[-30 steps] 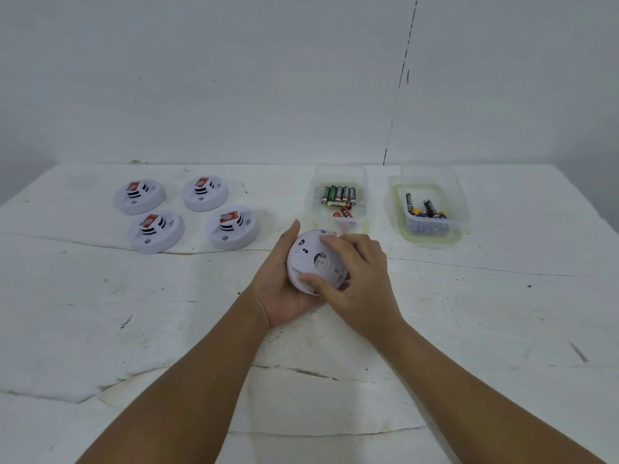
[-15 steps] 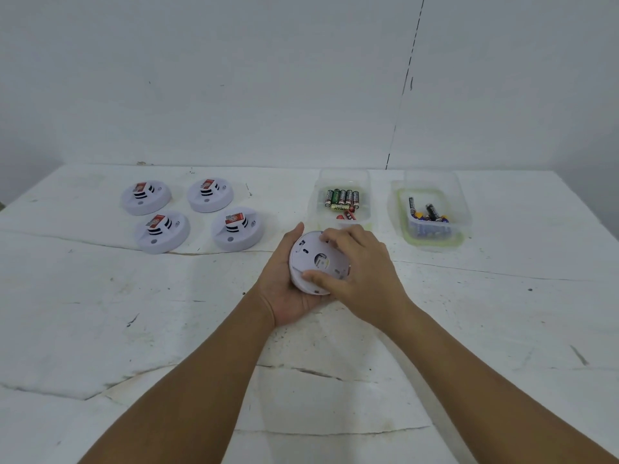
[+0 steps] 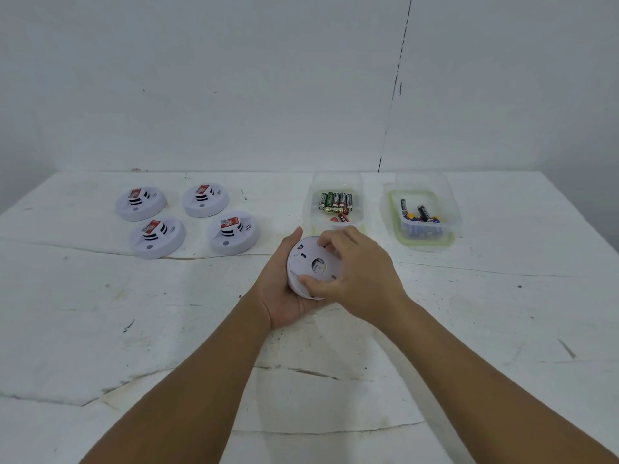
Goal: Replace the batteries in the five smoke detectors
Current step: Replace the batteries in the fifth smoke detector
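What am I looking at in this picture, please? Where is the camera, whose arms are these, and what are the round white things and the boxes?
The camera sits on a person's head and looks down at their own bare arms; there is no machine. The left hand cradles one smoke detector, back side up, while the right hand grips its rim. Four more smoke detectors lie face up on the white table. Behind the hands stand two clear containers holding loose batteries.

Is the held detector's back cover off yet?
Still on: the smoke detector shows its flat back plate; right hand grips its rim, left hand cradles it.
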{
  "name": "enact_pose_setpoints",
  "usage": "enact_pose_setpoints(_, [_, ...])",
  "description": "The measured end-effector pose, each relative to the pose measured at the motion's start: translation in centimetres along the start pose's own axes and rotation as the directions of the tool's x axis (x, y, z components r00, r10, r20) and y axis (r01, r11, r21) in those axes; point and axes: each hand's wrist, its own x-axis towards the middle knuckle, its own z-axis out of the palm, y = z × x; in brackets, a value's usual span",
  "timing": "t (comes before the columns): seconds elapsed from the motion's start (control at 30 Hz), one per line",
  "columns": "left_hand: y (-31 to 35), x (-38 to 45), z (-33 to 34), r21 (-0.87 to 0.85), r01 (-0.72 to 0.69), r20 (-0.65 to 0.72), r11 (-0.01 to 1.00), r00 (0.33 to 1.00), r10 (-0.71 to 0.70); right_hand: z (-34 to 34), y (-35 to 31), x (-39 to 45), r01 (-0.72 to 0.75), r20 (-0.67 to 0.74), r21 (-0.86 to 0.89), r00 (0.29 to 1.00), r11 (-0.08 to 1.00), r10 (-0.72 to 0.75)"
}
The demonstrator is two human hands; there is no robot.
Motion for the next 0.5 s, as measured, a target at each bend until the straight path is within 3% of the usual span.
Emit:
enact_pose_setpoints(0.13, [-0.09, 0.00, -0.07, -0.005, -0.021, -0.004, 1.000, 1.000, 0.021, -0.73, 0.38, 0.60, 0.050, 0.090, -0.028, 0.995, 0.998, -0.047])
enact_pose_setpoints(0.37, [-0.08, -0.18, 0.56, 0.009, -0.019, 0.019, 1.000, 1.000, 0.019, -0.40, -0.08, -0.03, -0.049, 0.018, -0.033, 0.999, 0.998, 0.050])
enact_pose_setpoints(0.5, [-0.09, -0.20, 0.46, -0.022, -0.007, -0.003, 1.000, 1.000, 0.007, -0.34, 0.03, 0.21, 0.008, 0.047, -0.037, 0.999, 0.999, -0.006])
